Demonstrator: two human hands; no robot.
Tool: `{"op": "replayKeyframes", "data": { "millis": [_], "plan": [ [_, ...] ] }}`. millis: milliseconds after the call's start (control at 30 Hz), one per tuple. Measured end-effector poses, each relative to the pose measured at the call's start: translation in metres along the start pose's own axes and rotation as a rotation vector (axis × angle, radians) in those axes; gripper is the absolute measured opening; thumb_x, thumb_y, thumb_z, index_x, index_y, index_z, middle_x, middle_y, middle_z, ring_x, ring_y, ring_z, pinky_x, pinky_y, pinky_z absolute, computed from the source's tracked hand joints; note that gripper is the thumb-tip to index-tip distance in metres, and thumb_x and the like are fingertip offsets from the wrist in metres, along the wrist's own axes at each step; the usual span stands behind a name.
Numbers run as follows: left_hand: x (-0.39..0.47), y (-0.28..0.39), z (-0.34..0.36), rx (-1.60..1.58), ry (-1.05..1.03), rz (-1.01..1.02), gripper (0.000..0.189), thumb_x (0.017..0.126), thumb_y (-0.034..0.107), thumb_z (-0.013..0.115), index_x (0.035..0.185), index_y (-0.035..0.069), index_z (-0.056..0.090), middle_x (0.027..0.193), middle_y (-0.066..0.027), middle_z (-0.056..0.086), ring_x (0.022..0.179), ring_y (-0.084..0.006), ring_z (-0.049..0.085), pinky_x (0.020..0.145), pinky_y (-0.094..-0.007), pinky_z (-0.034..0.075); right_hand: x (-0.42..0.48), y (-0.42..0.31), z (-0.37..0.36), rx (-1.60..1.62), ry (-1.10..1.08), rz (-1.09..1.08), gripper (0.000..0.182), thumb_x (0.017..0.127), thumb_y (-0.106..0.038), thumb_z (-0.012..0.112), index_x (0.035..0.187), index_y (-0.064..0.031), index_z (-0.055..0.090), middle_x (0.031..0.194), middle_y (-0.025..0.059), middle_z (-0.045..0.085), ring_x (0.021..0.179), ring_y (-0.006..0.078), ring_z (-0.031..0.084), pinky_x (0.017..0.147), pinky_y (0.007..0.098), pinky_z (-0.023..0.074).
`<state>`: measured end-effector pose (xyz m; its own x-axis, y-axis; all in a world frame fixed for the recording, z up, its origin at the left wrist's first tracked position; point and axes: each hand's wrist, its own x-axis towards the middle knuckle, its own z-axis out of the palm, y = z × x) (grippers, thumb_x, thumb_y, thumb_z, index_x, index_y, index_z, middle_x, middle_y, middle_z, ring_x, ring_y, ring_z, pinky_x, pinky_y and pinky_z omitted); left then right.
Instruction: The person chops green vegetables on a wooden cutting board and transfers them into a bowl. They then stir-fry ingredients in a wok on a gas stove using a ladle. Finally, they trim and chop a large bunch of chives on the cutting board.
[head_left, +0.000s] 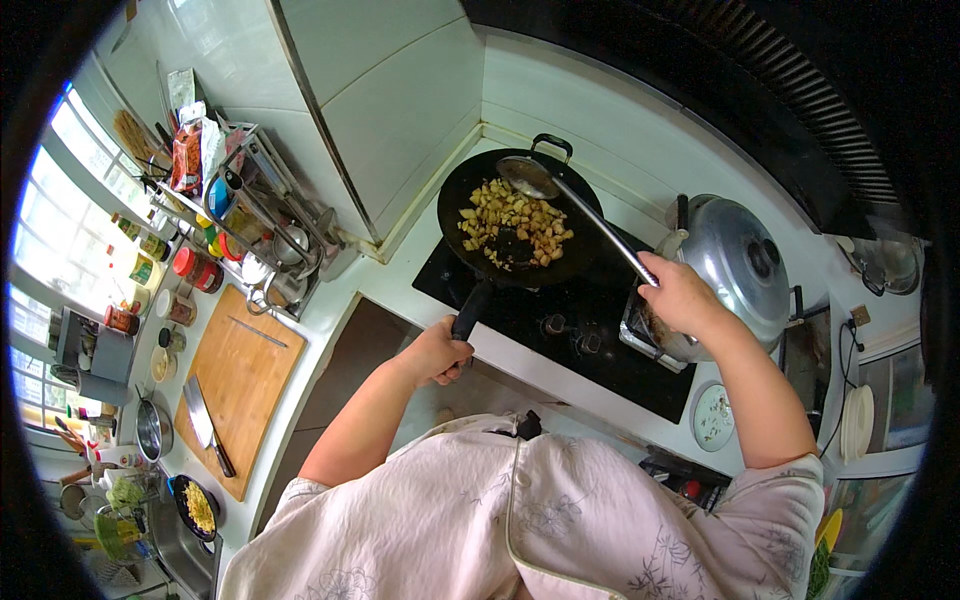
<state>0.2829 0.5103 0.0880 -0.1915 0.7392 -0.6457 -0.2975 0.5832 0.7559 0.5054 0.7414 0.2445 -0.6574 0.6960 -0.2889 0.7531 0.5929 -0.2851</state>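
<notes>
My left hand (437, 352) is closed around the black handle (472, 309) of a dark wok (454, 176) on the left side of the black cooktop (615, 352). Diced, browned food pieces (517, 214) lie in the wok, with a dark bare patch among them. My right hand (679, 292) grips the metal handle of a long ladle (529, 178). Its bowl rests at or just above the far side of the wok, beside the food; whether it touches the wok I cannot tell.
A large lidded aluminium pot (739, 262) stands right of the wok, near my right forearm. A plate (712, 417) lies at the counter's right. Leftward, a cleaver (201, 416) lies on a wooden cutting board (247, 375), near jars, a utensil rack (281, 225) and a sink (176, 547). A range hood hangs above.
</notes>
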Motion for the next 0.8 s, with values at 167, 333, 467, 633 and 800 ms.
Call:
{"op": "replayKeyframes", "data": {
  "millis": [167, 333, 467, 633, 800],
  "plan": [
    [-0.014, 0.018, 0.004, 0.167, 0.035, -0.05, 0.03, 0.083, 0.012, 0.058, 0.109, 0.011, 0.042, 0.059, -0.0018, 0.045, 0.043, -0.0115, 0.045, 0.036, -0.0264, 0.029, 0.036, 0.012, 0.026, -0.16, 0.119, -0.023, 0.046, 0.084, -0.018, 0.055, 0.128, -0.0069, 0.046, 0.106, 0.0208, 0.061, 0.098, 0.0373, 0.058, 0.084, 0.0448, 0.047],
    [-0.01, 0.015, 0.0, 0.176, 0.009, -0.037, 0.032, 0.083, 0.016, 0.058, 0.11, 0.012, 0.042, 0.06, -0.0014, 0.047, 0.044, -0.0112, 0.046, 0.037, -0.0259, 0.03, 0.055, 0.013, 0.046, 0.004, 0.05, -0.141, 0.048, 0.084, -0.022, 0.057, 0.128, -0.0065, 0.047, 0.105, 0.0228, 0.06, 0.099, 0.039, 0.057, 0.084, 0.0456, 0.0469],
    [-0.011, 0.016, 0.0, 0.136, 0.014, -0.043, 0.032, 0.082, 0.01, 0.057, 0.109, 0.011, 0.04, 0.061, -0.0024, 0.045, 0.044, -0.0118, 0.045, 0.037, -0.0261, 0.03, 0.043, 0.012, 0.045, -0.078, 0.015, -0.222, 0.046, 0.083, -0.022, 0.058, 0.128, -0.0166, 0.05, 0.099, 0.0197, 0.063, 0.091, 0.0379, 0.06, 0.079, 0.0447, 0.0487],
    [-0.004, 0.007, -0.004, 0.031, -0.012, -0.027, 0.034, 0.08, 0.002, 0.056, 0.109, 0.008, 0.038, 0.064, -0.0054, 0.044, 0.044, -0.0129, 0.043, 0.037, -0.0257, 0.029, 0.006, 0.016, 0.001, -0.499, 0.042, -0.305, 0.046, 0.079, -0.015, 0.057, 0.124, -0.0253, 0.055, 0.085, 0.014, 0.065, 0.078, 0.0331, 0.062, 0.068, 0.044, 0.0499],
    [-0.003, 0.004, -0.005, -0.01, -0.026, -0.014, 0.031, 0.08, 0.001, 0.055, 0.105, 0.007, 0.037, 0.063, -0.0058, 0.044, 0.044, -0.0128, 0.042, 0.035, -0.0263, 0.027, -0.018, 0.015, -0.027, -0.628, 0.134, -0.238, 0.05, 0.075, -0.011, 0.061, 0.124, -0.022, 0.055, 0.075, 0.013, 0.063, 0.07, 0.0319, 0.061, 0.064, 0.0436, 0.0483]
  ]
}}
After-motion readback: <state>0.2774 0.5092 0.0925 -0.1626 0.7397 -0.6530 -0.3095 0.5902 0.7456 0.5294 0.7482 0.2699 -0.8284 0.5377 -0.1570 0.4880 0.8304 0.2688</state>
